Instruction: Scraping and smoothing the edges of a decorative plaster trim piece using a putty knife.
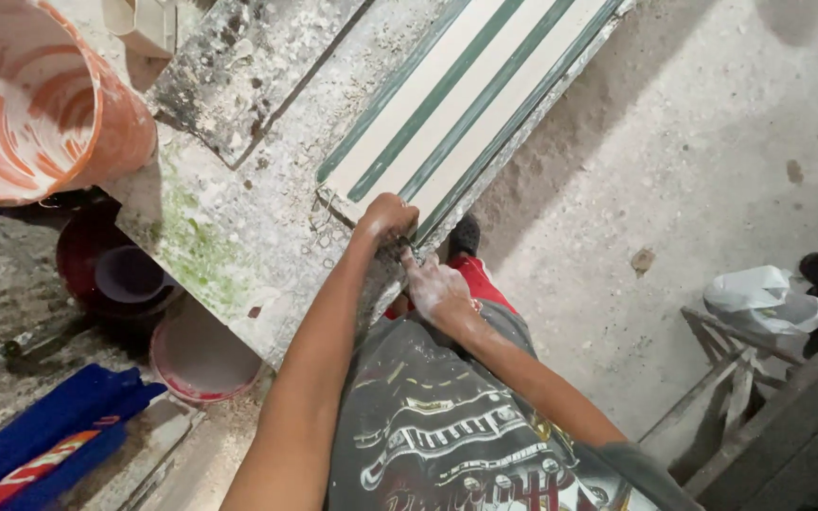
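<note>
Paint-spattered counter (239, 237) is carrying a white panel with green stripes (456, 104). Left hand (387, 216) is closing its grip on the panel's near end; right hand (437, 289), fingers loosely curled, is touching that same corner edge.

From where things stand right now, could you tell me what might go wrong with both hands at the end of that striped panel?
1. The left hand and right hand meet at the near corner of the striped panel; fingers could get pinched there.
2. The panel lies along the edge of the workbench and might slide off.
3. The orange bucket lies tipped at the bench's far corner and could roll off.
</note>
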